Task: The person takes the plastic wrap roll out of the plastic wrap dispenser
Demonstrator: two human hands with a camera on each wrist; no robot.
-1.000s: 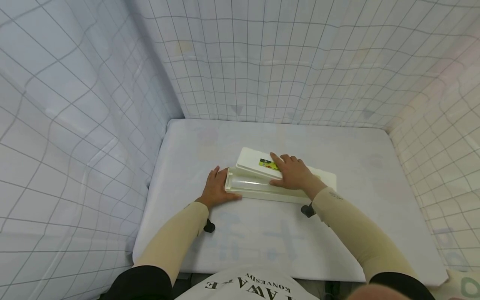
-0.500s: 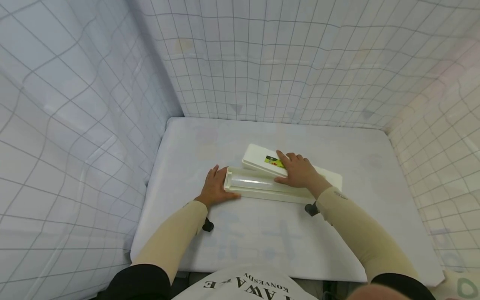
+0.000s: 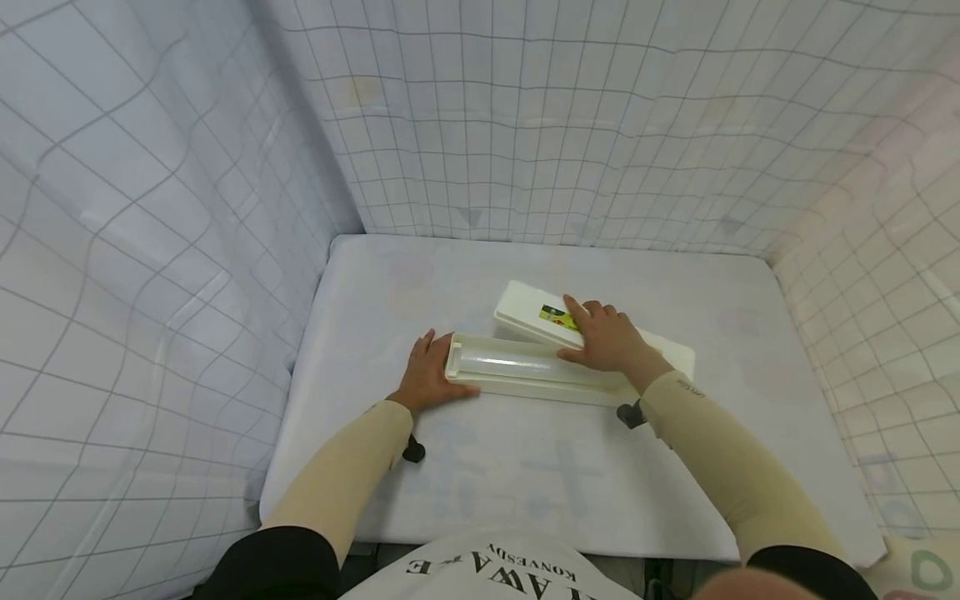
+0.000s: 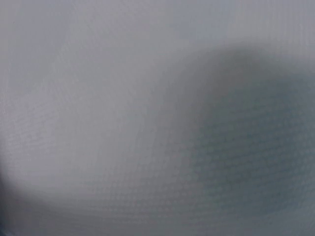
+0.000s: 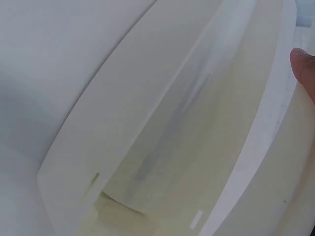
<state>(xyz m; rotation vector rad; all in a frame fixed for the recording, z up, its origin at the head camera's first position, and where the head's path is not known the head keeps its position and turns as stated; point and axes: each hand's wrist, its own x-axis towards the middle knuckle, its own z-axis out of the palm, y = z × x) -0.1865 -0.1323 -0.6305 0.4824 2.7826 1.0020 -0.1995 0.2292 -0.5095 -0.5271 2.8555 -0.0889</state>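
A long, narrow white plastic box [image 3: 540, 388] lies across the table with its top uncovered. Inside it is a shiny clear roll [image 3: 495, 363] that looks like cling film. At the box's left end, my left hand [image 3: 431, 375] holds on, thumb along the near side. My right hand [image 3: 609, 340] grips the white lid [image 3: 521, 303] across its width, and the lid lies slanted behind and partly over the box. A green and yellow label [image 3: 558, 317] shows beside the fingers. In the right wrist view, the thumb [image 5: 304, 71] lies against the lid's edge. The left wrist view is a grey blur.
The table [image 3: 405, 283] has a pale cloth cover. White gridded sheets [image 3: 480, 125] hang behind it and on both sides. Small black wrist cameras [image 3: 414, 450] sit under both wrists, close to the tabletop.
My right hand has drawn the lid to the right and away from me, uncovering more of the roll. The left hand and the box have stayed almost still.
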